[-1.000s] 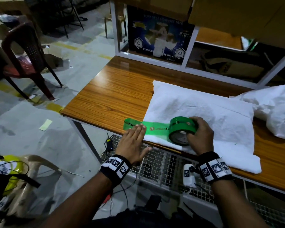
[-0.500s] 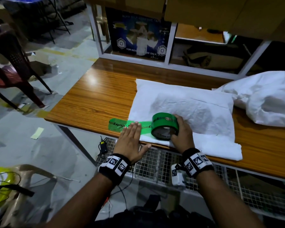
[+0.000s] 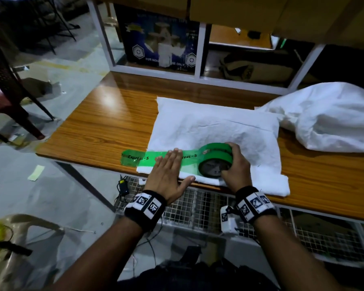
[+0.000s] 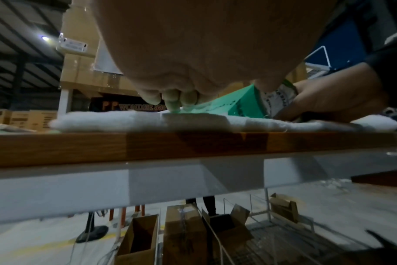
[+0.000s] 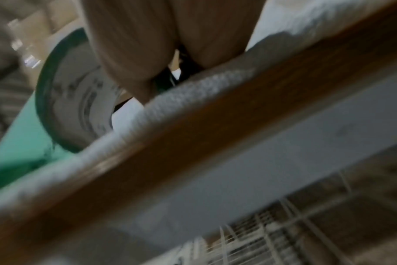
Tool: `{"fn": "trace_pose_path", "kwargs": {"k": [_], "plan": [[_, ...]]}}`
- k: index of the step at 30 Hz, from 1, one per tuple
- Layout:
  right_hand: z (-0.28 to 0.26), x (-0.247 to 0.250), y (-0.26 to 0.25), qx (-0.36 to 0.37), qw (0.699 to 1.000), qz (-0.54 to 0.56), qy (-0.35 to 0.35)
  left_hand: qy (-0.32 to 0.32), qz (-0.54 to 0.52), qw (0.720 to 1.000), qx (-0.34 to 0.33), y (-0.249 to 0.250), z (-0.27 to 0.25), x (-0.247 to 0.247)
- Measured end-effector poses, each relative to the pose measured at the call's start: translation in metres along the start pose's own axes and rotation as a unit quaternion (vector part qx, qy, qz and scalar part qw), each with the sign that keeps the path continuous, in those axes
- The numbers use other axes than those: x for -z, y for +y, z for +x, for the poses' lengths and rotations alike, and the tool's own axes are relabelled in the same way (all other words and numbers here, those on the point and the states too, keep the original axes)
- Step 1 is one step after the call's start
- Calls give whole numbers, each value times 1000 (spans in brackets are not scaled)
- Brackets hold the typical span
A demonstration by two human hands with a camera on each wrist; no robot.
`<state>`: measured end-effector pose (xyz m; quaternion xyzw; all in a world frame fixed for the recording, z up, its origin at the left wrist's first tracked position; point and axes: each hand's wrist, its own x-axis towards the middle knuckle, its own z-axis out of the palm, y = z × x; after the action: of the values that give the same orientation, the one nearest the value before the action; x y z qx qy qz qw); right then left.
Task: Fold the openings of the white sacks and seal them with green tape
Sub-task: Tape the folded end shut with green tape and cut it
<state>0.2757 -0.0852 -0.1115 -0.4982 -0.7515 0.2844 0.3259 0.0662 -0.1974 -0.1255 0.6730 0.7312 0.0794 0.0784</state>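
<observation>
A flat white sack [image 3: 214, 131] lies on the wooden table [image 3: 97, 135], its near edge folded over along the table front. A green tape strip [image 3: 143, 159] runs from the table onto the folded edge. My left hand [image 3: 168, 166] presses flat on the strip, fingers straight; in the left wrist view its fingertips [image 4: 172, 105] push the tape onto the sack [image 4: 116, 120]. My right hand [image 3: 233, 164] grips the green tape roll [image 3: 215, 159], which stands on edge on the sack. The right wrist view is blurred and shows the roll [image 5: 75, 107] under my fingers.
A second, crumpled white sack [image 3: 328, 116] lies at the table's right. A white shelf frame [image 3: 200, 78] with a blue carton [image 3: 160, 43] stands at the back edge. A wire mesh shelf [image 3: 198, 208] is below the table; a dark red chair [image 3: 6, 89] stands on the floor at left.
My right hand has rolled the tape roll rightward along the sack's folded edge, paying out more strip. My left hand has slid right from the table edge onto the strip over the sack.
</observation>
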Motion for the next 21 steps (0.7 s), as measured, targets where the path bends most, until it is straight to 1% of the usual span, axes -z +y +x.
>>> {"fn": "trace_pose_path", "kwargs": {"k": [2, 4, 5, 7, 9, 11, 14, 17, 19, 21], "plan": [[5, 5, -7, 24, 999, -9, -36, -28, -12, 1000, 5, 0, 2, -6], [14, 15, -11, 61, 996, -17, -55, -31, 15, 999, -4, -5, -1, -10], [19, 22, -10, 76, 995, -27, -54, -31, 23, 999, -7, -6, -2, -11], [24, 35, -4, 98, 991, -81, -47, -30, 29, 999, -6, -6, -2, -13], [23, 43, 2, 107, 985, -127, -43, -33, 35, 999, -5, -5, -1, -13], [18, 42, 7, 105, 984, -139, -42, -35, 44, 998, -9, -4, -2, -13], [17, 36, 15, 77, 992, -93, -38, -19, 53, 998, -31, -7, -5, -15], [16, 38, 18, 83, 995, -47, -36, 2, 60, 996, -64, -12, -3, -15], [13, 39, 20, 52, 998, 4, -17, 1, 59, 995, -75, -13, 4, -10], [6, 36, 23, 4, 998, 66, 8, -3, 41, 997, -68, -10, 12, -5]]}}
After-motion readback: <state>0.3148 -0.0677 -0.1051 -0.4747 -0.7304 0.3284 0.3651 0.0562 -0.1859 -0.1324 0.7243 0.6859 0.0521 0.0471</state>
